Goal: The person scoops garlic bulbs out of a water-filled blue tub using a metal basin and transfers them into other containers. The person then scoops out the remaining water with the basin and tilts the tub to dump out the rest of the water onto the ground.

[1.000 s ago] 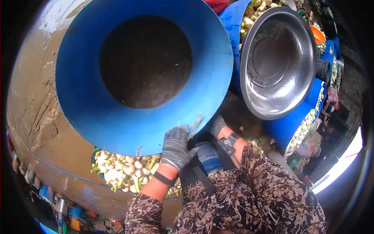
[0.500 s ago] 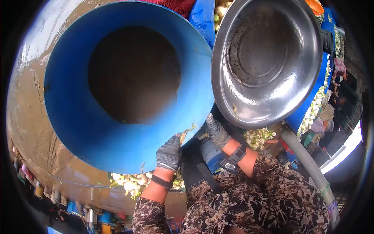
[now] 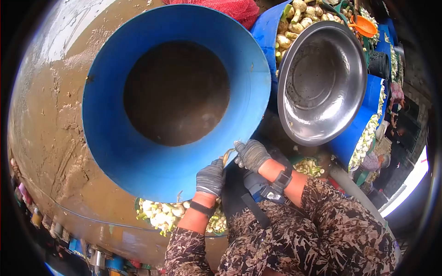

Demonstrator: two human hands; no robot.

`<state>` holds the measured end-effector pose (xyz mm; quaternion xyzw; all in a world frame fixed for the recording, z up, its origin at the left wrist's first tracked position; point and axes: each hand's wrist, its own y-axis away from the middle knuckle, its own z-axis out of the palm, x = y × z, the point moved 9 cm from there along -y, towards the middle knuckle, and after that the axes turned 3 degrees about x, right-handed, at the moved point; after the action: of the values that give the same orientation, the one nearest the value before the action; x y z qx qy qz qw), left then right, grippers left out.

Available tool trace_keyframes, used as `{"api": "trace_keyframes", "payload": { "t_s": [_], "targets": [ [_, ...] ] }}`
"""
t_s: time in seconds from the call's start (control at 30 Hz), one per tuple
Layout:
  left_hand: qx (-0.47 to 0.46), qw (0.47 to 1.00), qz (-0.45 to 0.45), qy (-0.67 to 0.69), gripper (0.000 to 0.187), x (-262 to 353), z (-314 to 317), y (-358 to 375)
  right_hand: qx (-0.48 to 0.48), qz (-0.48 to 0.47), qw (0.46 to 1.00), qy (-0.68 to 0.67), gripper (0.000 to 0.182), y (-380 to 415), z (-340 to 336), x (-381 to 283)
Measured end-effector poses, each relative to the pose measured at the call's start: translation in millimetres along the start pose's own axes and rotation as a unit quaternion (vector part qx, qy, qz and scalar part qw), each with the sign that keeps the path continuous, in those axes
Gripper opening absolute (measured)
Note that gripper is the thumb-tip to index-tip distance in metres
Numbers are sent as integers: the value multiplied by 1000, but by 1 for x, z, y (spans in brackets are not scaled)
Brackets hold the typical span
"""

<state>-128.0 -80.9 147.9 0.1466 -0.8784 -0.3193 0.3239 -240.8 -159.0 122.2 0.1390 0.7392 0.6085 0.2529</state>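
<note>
A big blue tub (image 3: 115,156) with dark brown contents deep inside fills the left and middle. At its near rim my left hand (image 3: 210,178), in a grey glove, is closed on a dry yellowish stalk (image 3: 227,156). My right hand (image 3: 252,155), gloved too, is just right of it, fingers closed by the stalk's upper end; what exactly they hold is too small to make out. A wide metal basin (image 3: 322,83) with dark specks inside sits tilted beyond my right hand.
White bulbs with green stems (image 3: 161,214) lie below the tub. Behind the basin is a blue container of larger bulbs (image 3: 304,16), with an orange scoop (image 3: 363,26) beside it. A red mesh sack (image 3: 221,8) lies behind the tub. People sit at the far right.
The view has shifted, so the tub and basin appear smaller and further right. My right hand has come down and in beside my left hand at the stalk.
</note>
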Motion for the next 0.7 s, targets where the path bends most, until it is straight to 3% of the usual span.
{"api": "trace_keyframes", "payload": {
  "t_s": [0.07,0.1,0.13,0.27,0.33,0.4,0.43,0.47,0.53,0.6,0.63,0.67,0.7],
  "targets": [
    [13,1000,4,15,27,4,-2,3,30,-5,999,-19,50,11,-9,-11],
    [21,999,16,22,26,5,1,3,34,-72,996,31,48,10,-10,-18],
    [34,999,30,27,25,7,3,0,22,30,999,-4,41,13,-13,-7],
    [-2,999,13,49,29,6,48,0,14,-8,997,74,33,-25,-7,49],
    [-40,996,19,73,38,9,41,-2,17,-25,992,119,37,-31,-7,73],
    [-79,982,111,133,55,14,39,-11,11,-52,986,161,44,-34,-12,83],
    [-130,976,62,161,67,7,42,-12,9,-66,981,183,49,-34,-11,87],
    [-138,975,55,166,67,5,48,-6,6,-81,976,204,54,-34,-10,91],
    [-98,988,26,119,68,-2,46,6,0,-143,955,261,50,-32,-10,85],
    [131,986,-58,86,62,-32,14,18,6,-245,888,389,46,-23,-8,67],
    [220,961,-138,92,57,-53,0,37,1,-119,968,221,43,-22,-20,67],
    [307,922,-214,97,53,-68,-12,63,-4,16,999,42,44,-15,-25,77],
    [313,921,-214,93,53,-60,-18,73,-5,9,999,41,44,-11,-27,74]
  ]
}}
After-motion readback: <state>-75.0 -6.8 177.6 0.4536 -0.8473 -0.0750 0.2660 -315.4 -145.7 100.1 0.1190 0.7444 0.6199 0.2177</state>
